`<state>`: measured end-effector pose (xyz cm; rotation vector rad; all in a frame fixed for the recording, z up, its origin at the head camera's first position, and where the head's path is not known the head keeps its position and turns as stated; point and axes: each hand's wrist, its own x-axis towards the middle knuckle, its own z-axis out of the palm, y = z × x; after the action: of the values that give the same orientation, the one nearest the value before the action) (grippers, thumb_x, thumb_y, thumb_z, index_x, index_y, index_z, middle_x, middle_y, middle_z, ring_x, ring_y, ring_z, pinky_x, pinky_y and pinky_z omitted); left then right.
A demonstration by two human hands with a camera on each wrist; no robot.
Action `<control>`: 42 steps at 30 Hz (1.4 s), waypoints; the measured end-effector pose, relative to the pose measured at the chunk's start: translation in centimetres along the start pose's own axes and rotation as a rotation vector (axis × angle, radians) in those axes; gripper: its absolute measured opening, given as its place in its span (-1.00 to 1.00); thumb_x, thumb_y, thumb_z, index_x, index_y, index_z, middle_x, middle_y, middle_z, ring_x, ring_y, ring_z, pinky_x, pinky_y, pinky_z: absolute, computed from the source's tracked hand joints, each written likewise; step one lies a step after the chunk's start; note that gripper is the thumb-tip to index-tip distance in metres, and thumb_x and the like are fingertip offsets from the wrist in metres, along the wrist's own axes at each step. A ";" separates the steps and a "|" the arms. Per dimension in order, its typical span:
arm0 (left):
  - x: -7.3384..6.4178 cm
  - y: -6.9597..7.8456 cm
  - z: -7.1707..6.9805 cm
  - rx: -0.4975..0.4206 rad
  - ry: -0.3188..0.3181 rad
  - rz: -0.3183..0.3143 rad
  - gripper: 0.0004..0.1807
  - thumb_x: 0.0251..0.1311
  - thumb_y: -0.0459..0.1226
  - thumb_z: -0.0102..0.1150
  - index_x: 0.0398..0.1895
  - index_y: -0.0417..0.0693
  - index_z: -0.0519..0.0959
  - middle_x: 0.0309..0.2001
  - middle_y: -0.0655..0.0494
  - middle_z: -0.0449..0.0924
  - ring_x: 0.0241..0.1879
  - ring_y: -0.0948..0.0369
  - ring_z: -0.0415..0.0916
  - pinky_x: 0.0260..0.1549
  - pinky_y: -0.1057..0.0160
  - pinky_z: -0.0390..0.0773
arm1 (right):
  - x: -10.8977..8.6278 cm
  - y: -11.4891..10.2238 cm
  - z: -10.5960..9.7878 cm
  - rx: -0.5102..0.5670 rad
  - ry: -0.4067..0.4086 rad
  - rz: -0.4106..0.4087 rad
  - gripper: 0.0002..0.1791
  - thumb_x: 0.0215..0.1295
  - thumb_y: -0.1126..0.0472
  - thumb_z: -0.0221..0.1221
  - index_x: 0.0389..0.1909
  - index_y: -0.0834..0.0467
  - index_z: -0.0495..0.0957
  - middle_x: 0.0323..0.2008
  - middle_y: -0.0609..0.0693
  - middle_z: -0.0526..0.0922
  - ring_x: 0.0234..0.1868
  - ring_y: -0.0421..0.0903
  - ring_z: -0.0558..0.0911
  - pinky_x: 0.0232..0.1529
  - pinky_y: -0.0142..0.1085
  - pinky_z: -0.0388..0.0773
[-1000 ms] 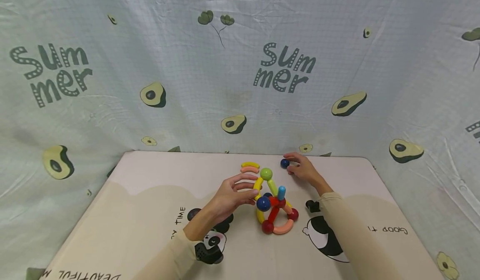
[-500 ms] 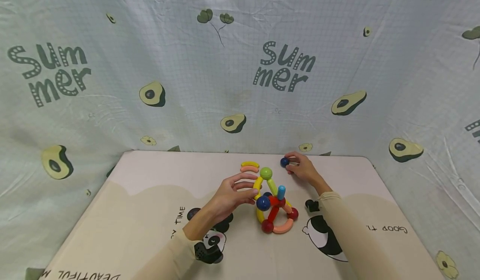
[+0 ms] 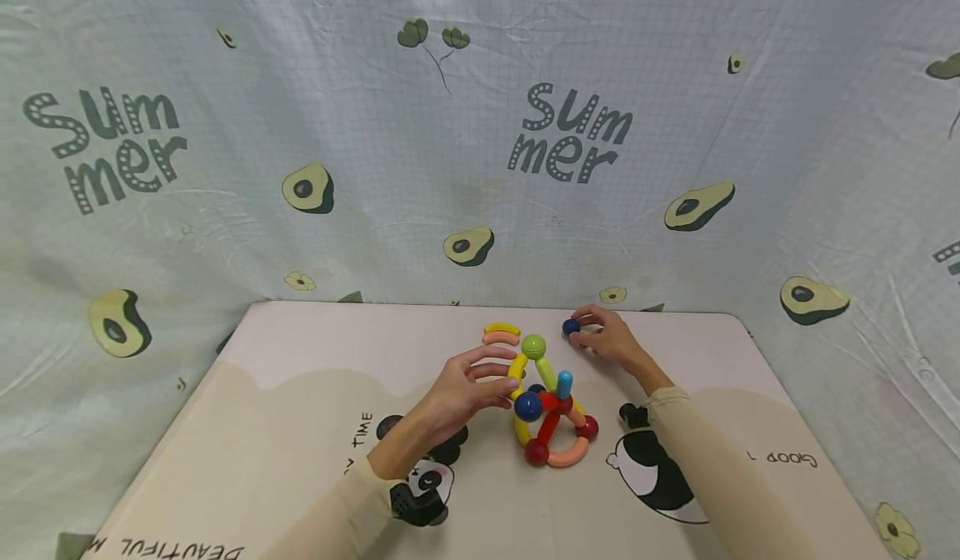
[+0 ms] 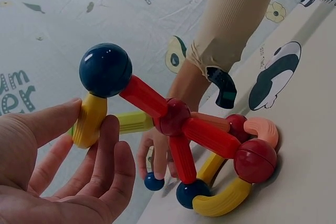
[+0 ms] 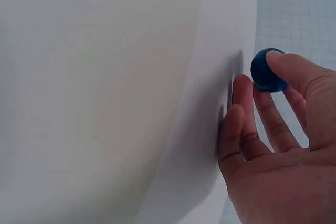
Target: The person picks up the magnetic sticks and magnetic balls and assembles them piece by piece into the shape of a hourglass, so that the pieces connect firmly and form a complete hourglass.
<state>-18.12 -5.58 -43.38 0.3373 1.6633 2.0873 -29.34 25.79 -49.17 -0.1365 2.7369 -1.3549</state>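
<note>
My left hand pinches a curved yellow rod of a magnetic stick-and-ball structure between thumb and fingers. A large dark blue ball sits on that rod's end. Red rods spread from a central red ball. The base ring of red and blue balls and curved rods rests on the table. In the head view, a green ball tops the structure and a light blue rod points up. Behind it to the right, my right hand holds a loose blue ball between thumb and fingers.
Two curved rods, one yellow and one salmon, lie behind the structure. The table carries printed pandas and lettering. A patterned cloth hangs behind the table's far edge, close to the right hand.
My right forearm has shifted slightly to the right, and its thumb has moved a little further across the blue ball. The left hand and the structure stay as they were.
</note>
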 end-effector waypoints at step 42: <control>0.3 -0.2 0.1 -0.010 0.006 -0.007 -0.51 0.34 -0.37 0.32 0.30 -0.22 0.48 0.04 -0.14 0.65 -0.11 0.06 0.69 -0.07 0.15 0.68 | -11.4 -10.0 -4.4 0.089 -0.171 -0.547 -0.58 0.29 0.36 0.36 0.16 0.12 0.60 -0.02 -0.01 0.64 -0.09 -0.05 0.68 -0.06 -0.30 0.67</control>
<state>-18.28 -5.29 -43.56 0.3213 1.6550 2.0925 -18.09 24.55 -38.10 -1.0050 2.5856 -1.4821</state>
